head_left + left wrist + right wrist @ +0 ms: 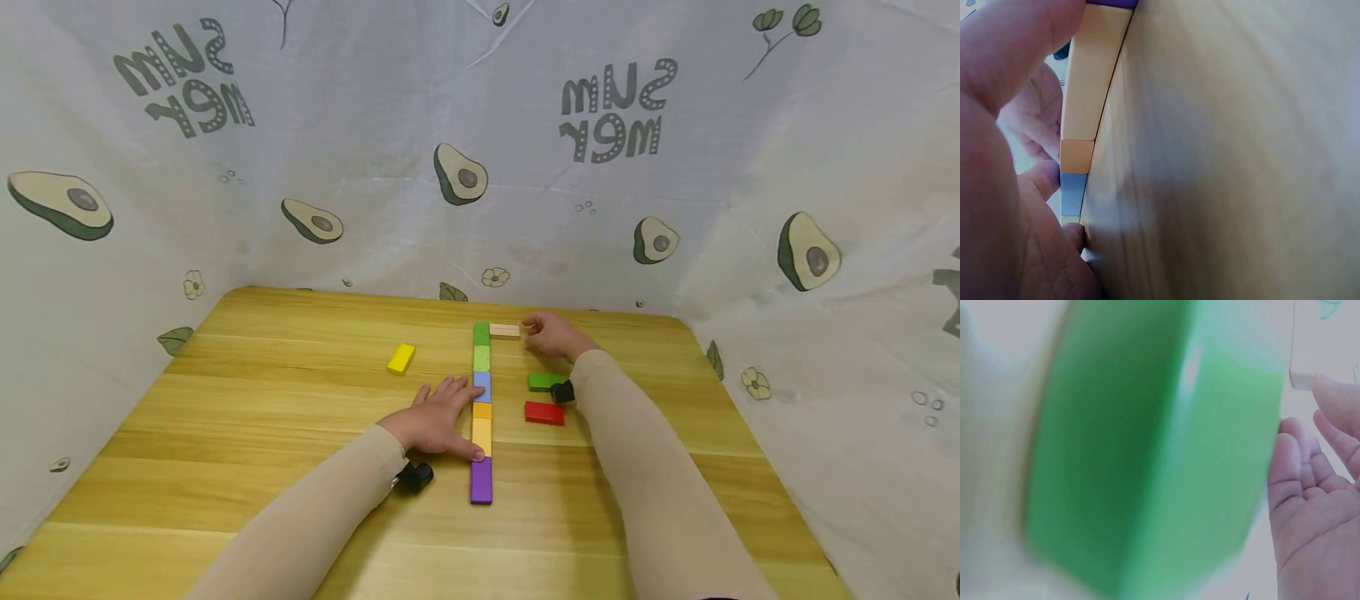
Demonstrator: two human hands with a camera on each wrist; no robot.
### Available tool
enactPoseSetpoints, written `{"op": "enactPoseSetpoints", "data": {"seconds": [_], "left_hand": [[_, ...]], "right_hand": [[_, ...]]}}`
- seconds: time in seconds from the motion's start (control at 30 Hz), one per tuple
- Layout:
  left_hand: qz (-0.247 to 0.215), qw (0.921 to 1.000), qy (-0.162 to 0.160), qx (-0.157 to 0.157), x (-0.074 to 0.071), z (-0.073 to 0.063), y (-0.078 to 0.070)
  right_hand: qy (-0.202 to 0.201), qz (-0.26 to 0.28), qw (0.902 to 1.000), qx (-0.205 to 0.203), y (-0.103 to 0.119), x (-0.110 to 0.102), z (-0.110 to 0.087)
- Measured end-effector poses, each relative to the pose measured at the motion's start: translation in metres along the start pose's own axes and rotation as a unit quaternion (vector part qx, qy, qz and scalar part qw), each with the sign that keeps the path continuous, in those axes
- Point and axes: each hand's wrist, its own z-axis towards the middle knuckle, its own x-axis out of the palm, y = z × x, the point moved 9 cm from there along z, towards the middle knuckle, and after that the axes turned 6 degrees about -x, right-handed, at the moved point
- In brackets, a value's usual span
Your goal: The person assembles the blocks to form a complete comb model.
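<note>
Left hand (438,418) spread against block row (482,435), right hand (555,335) pinching pale block (504,332). Loose green block (542,382) fills much of right wrist view; red block (543,413), yellow block (401,359) only in head view.

Head view: the fingers of the right hand (558,335) hid the 3 o'clock end of the pale wooden rectangular block (505,332); whether it was one piece or several could not be told. A black wrist camera (562,392) covered the 3 o'clock end of the green rectangular block (543,382). A fingertip of the left hand (435,422) masked part of the light-blue rectangular block (482,380). Beige cloth sleeves (667,500) ran off-frame at 7 and 5 o'clock.

Left wrist: purple rectangular block (1111,2) cut off toward 12 o'clock; left hand cropped at 9.

Right wrist: green block blurred, cropped at 12; right hand cropped at 3.
</note>
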Motion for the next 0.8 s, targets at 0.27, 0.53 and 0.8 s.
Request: {"op": "enactPoseSetpoints", "data": {"seconds": [0.27,0.53,0.8], "left_hand": [[0.002,1.0,-0.001,0.0,0.0,-0.001,-0.001],[0.001,1.0,0.001,0.001,0.0,-0.002,-0.002],[0.004,1.0,0.0,0.002,0.001,-0.003,-0.004]], "right_hand": [[0.027,-0.009,0.9996,-0.002,-0.013,-0.011,-0.033],[0.025,-0.025,0.9993,-0.009,-0.028,-0.014,-0.068],[0.042,0.016,0.9989,-0.01,-0.034,-0.006,-0.09]]}}
